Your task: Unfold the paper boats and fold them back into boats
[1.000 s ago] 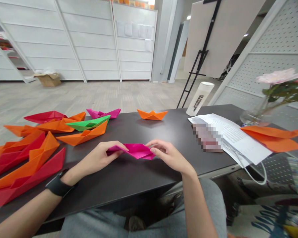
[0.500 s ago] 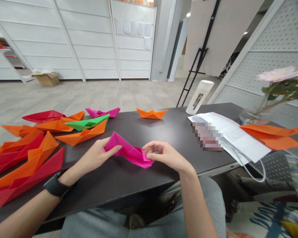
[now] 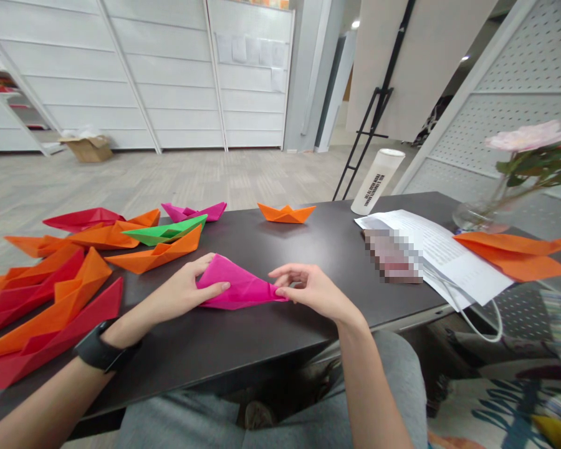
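Note:
A magenta folded paper boat [image 3: 238, 284] is held between my two hands above the dark table, its smooth side turned toward me. My left hand [image 3: 194, 285] grips the wide left end, thumb on the near face and fingers behind. At the narrow right tip, my right hand [image 3: 308, 288] pinches the paper between thumb and fingers. To the left of my left hand lie an orange paper boat [image 3: 161, 252] and a green paper boat [image 3: 168, 231]. Farther back are another magenta paper boat [image 3: 194, 212] and a lone orange paper boat [image 3: 287, 214].
Several red and orange paper boats [image 3: 56, 305] crowd the left of the table [image 3: 243, 349]. On the right are printed sheets [image 3: 442, 265], a pixelated item [image 3: 393, 255], a white cable [image 3: 489, 340], an orange folded paper [image 3: 509, 255], a white cylinder [image 3: 378, 182] and a flower vase [image 3: 477, 215].
The magenta boat has been turned in my hands: its open fold showed before, and now a smooth side faces me. Both hands keep their hold in nearly the same place.

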`<state>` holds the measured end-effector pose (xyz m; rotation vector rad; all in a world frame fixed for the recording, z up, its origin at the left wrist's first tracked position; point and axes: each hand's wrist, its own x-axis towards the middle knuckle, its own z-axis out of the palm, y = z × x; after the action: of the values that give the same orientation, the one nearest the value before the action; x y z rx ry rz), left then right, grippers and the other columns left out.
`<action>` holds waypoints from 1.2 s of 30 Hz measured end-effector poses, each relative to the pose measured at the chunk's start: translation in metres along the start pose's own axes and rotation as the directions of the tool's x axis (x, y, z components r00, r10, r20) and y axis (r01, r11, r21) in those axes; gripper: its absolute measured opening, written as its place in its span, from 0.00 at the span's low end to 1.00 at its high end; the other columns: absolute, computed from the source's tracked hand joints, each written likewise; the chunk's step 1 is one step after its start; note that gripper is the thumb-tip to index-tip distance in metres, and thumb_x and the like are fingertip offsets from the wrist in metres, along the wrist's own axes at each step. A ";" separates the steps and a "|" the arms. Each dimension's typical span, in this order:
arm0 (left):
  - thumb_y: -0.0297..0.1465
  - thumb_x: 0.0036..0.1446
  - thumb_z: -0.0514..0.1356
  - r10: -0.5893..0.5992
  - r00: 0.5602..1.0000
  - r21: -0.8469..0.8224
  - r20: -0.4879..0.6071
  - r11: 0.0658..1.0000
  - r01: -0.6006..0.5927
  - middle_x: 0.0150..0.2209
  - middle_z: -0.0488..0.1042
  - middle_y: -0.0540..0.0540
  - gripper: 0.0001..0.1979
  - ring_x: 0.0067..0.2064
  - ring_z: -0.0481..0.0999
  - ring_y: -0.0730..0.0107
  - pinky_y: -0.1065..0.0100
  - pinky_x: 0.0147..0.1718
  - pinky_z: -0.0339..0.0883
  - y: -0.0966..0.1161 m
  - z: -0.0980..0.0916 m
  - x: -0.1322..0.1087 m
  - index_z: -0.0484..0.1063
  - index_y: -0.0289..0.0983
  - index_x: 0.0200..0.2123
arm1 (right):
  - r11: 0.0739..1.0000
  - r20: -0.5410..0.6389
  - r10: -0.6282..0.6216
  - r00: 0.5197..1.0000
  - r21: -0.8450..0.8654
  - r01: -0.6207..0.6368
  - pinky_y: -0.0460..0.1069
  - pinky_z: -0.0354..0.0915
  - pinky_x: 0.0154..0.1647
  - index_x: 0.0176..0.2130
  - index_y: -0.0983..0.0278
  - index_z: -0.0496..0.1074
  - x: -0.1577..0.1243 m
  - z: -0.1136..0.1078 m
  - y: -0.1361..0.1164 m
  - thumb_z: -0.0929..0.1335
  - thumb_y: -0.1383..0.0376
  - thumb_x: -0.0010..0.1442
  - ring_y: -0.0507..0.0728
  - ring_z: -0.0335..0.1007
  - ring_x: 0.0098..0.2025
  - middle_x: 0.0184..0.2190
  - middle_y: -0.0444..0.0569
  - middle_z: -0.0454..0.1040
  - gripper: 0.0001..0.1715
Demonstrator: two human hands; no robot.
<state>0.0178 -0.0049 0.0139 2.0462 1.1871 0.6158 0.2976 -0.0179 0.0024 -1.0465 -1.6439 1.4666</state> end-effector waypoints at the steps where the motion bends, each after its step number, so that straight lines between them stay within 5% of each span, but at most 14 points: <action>1: 0.45 0.59 0.60 -0.036 0.999 -0.028 0.035 0.999 0.037 0.42 0.79 0.45 0.18 0.44 0.77 0.57 0.63 0.47 0.70 0.001 0.000 0.000 0.76 0.36 0.40 | 1.000 -0.001 -0.009 1.000 -0.004 0.009 0.48 0.65 0.34 0.41 0.66 0.75 0.001 0.001 0.001 0.73 0.63 0.53 0.51 0.69 0.28 0.27 0.43 0.75 0.15; 9: 0.43 0.54 0.65 -0.224 0.949 -0.250 0.222 0.928 0.278 0.39 0.82 0.47 0.17 0.40 0.80 0.57 0.64 0.38 0.73 0.008 -0.006 -0.006 0.77 0.38 0.42 | 1.000 0.013 -0.017 1.000 0.009 0.017 0.48 0.65 0.36 0.26 0.63 0.64 0.000 0.001 0.003 0.75 0.62 0.52 0.53 0.72 0.33 0.28 0.45 0.75 0.17; 15: 0.42 0.54 0.66 -0.237 0.901 -0.433 0.365 0.813 0.389 0.39 0.82 0.44 0.18 0.37 0.81 0.60 0.64 0.37 0.74 0.003 -0.004 -0.008 0.78 0.35 0.42 | 0.991 0.063 -0.032 0.998 -0.127 0.040 0.47 0.63 0.31 0.26 0.64 0.76 0.000 -0.002 0.002 0.72 0.65 0.55 0.50 0.66 0.27 0.26 0.44 0.72 0.07; 20: 0.36 0.54 0.67 -0.164 0.935 -0.566 0.315 0.758 0.324 0.40 0.82 0.45 0.16 0.40 0.81 0.63 0.63 0.43 0.73 -0.001 0.002 -0.003 0.76 0.35 0.45 | 0.982 0.074 -0.048 0.996 -0.178 0.060 0.48 0.64 0.31 0.34 0.63 0.82 0.002 -0.002 0.003 0.71 0.63 0.57 0.50 0.67 0.28 0.30 0.46 0.73 0.08; 29: 0.35 0.51 0.69 -0.203 0.936 -0.539 0.287 0.774 0.333 0.38 0.82 0.44 0.16 0.39 0.81 0.61 0.62 0.40 0.74 -0.002 0.003 -0.005 0.77 0.34 0.42 | 0.998 0.047 0.012 0.999 -0.065 -0.009 0.46 0.65 0.29 0.29 0.64 0.69 0.001 -0.001 0.007 0.76 0.60 0.52 0.50 0.67 0.27 0.26 0.43 0.72 0.14; 32: 0.34 0.51 0.69 -0.192 0.949 -0.551 0.251 0.778 0.303 0.37 0.82 0.45 0.13 0.38 0.81 0.63 0.63 0.41 0.73 -0.001 0.003 -0.004 0.78 0.35 0.39 | 0.990 0.117 -0.023 0.993 -0.136 0.039 0.47 0.66 0.29 0.31 0.65 0.77 -0.001 -0.004 0.002 0.71 0.62 0.57 0.50 0.66 0.27 0.31 0.46 0.72 0.08; 36: 0.34 0.51 0.69 -0.188 0.954 -0.572 0.233 0.767 0.290 0.36 0.82 0.46 0.12 0.38 0.80 0.63 0.63 0.41 0.73 -0.002 0.003 -0.003 0.78 0.35 0.38 | 0.992 0.278 -0.101 0.955 -0.040 0.117 0.48 0.69 0.32 0.44 0.62 0.79 -0.008 -0.011 -0.004 0.69 0.61 0.59 0.52 0.68 0.34 0.43 0.51 0.70 0.14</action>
<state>0.0176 -0.0076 0.0104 1.3469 0.9712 0.5914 0.3107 -0.0200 0.0081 -0.7927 -1.9152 1.5545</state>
